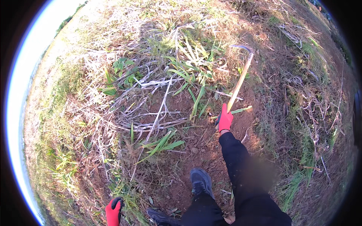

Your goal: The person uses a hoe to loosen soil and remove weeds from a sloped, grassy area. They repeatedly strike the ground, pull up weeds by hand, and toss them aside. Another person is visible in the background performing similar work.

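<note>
My right hand (225, 118), in a red glove with a dark palm, grips the lower end of a sickle's wooden handle (240, 79). The sickle's curved metal blade (242, 47) points left at the handle's far end, over dry grass. A cut green leaf (240, 110) lies just beyond this hand on the reddish soil. At the bottom edge of the view is my left hand (114, 212), gloved alike, with its fingers curled. Its palm side is hidden. Left of the sickle grows a clump of long green leaves (195, 62).
Dry pale stalks (158, 121) lie tangled across the ground ahead. My dark shoes (201, 180) stand on bare soil (178, 195). More long green leaves (162, 144) lie in front of them. Dry weeds (314, 121) cover the slope at right.
</note>
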Demonstrator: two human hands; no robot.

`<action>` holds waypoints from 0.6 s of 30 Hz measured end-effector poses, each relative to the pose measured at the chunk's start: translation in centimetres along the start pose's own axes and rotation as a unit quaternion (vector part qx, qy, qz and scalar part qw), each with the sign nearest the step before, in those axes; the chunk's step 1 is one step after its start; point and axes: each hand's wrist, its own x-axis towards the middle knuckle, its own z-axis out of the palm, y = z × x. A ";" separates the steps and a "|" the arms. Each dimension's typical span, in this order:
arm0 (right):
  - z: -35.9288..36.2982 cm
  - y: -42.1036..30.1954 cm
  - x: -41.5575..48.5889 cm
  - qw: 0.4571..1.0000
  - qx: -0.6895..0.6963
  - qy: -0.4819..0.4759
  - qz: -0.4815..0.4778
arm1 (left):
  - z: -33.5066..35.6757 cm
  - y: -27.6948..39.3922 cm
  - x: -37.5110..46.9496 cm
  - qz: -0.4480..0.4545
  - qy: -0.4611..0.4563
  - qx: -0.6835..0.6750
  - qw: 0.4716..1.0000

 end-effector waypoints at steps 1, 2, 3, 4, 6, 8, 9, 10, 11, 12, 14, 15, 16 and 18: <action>-1.0 1.0 -1.3 0.995 -0.077 -0.012 0.056 | -0.1 0.1 -0.1 -0.003 -0.004 0.004 1.000; -2.6 2.1 -3.4 0.955 -0.288 -0.019 0.067 | -0.1 0.3 0.1 -0.002 -0.006 0.006 1.000; -4.6 3.3 -6.1 0.927 -0.348 -0.004 0.139 | -0.1 0.6 0.1 -0.001 -0.006 0.008 1.000; -6.9 4.3 -9.2 0.894 -0.396 -0.003 0.209 | 0.0 0.9 0.2 0.007 -0.011 0.031 0.999; -11.3 5.5 -15.3 0.929 -0.307 -0.015 0.207 | 0.2 1.5 -0.1 -0.001 -0.016 0.035 0.999; -14.5 5.1 -20.1 0.945 -0.232 -0.033 0.229 | 0.9 2.1 -0.3 0.013 -0.029 -0.017 0.999; -15.6 4.4 -21.9 0.940 -0.223 -0.035 0.256 | 1.2 2.4 -0.5 0.002 -0.024 -0.004 1.000; -16.3 3.4 -23.1 0.937 -0.201 -0.061 0.279 | 1.3 2.6 -0.8 0.006 -0.029 -0.002 1.000; -16.6 2.3 -23.6 0.935 -0.214 -0.038 0.281 | 1.4 2.8 -0.9 0.012 -0.034 -0.007 0.999; -16.5 1.0 -23.4 0.935 -0.216 -0.038 0.279 | 1.4 2.9 -1.2 0.015 -0.044 -0.011 0.999; -14.9 -1.3 -20.7 0.934 -0.213 -0.017 0.286 | 1.3 3.0 -1.5 0.015 -0.043 -0.006 0.999; -13.4 -2.3 -18.2 0.933 -0.222 -0.002 0.282 | 1.1 3.0 -1.7 0.017 -0.044 -0.013 0.999; -11.4 -3.2 -15.4 0.948 -0.205 0.006 0.245 | 1.0 3.0 -1.7 0.012 -0.043 -0.007 0.999; -6.8 -4.0 -9.6 0.981 -0.092 0.022 0.168 | 0.7 2.9 -1.7 0.001 -0.033 -0.002 0.999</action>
